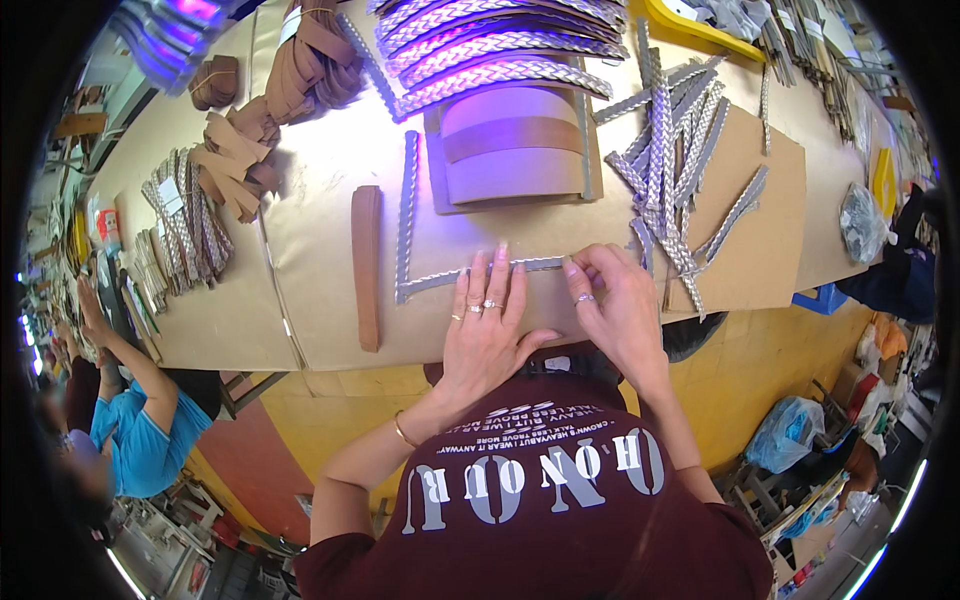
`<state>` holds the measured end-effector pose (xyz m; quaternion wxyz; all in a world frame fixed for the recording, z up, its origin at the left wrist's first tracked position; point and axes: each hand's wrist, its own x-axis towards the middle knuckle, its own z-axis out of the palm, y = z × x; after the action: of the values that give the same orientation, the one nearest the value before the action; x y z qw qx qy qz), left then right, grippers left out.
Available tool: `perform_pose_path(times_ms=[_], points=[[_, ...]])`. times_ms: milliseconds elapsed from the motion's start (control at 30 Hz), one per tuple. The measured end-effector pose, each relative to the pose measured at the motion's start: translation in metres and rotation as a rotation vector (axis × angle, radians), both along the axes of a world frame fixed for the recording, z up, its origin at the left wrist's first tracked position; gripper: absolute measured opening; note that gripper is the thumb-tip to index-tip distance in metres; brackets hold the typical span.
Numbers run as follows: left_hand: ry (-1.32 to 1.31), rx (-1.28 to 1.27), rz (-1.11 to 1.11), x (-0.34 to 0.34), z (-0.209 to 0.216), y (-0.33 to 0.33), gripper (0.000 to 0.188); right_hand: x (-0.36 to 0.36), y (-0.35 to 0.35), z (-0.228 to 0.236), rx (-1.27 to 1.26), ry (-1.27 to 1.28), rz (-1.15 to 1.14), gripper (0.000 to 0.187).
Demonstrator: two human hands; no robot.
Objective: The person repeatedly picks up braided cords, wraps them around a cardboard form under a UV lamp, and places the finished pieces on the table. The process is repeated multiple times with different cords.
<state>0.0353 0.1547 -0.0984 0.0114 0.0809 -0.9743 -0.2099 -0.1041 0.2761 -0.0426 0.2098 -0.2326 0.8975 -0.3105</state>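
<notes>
A thin silver braided strip with grey edging [432, 281] runs sideways along the gold-coloured table top near its front edge. My left hand [484, 330] lies flat across it, fingers stretched out, with rings on them. At the strip's right end, my right hand [622, 315] pinches the tip between thumb and fingers. A second grey-edged braided strip [407, 212] lies lengthwise, meeting the first one's left end at a corner. Left of that is a flat brown strap stack [367, 268]. Beyond my hands stands a curved tan form [510, 150], with several braided strips [500, 80] arched behind it.
Loose braided strips [665, 160] lie heaped on a cardboard sheet [775, 210] to the right. Brown strap bundles [310, 65] and tied braided bundles [187, 215] are at the left. A person in a blue shirt [150, 440] works at far left. A plastic bag [863, 222] sits far right.
</notes>
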Motion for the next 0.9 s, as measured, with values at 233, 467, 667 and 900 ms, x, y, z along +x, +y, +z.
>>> perform_pose_path(times_ms=[233,467,667,900], points=[[-0.008,0.012,0.013,-0.001,0.000,0.001,0.095,-0.002,-0.005,0.003,0.060,-0.017,-0.003,0.021],[-0.050,-0.069,0.030,-0.004,0.004,0.004,0.095,0.002,-0.003,-0.004,0.051,0.038,0.010,0.016],[-0.052,-0.101,0.019,-0.004,0.006,0.003,0.094,0.004,-0.003,-0.008,0.050,0.054,-0.010,0.013],[-0.064,-0.071,-0.007,-0.004,0.005,0.003,0.090,0.006,-0.006,-0.009,0.079,0.121,-0.002,0.012]])
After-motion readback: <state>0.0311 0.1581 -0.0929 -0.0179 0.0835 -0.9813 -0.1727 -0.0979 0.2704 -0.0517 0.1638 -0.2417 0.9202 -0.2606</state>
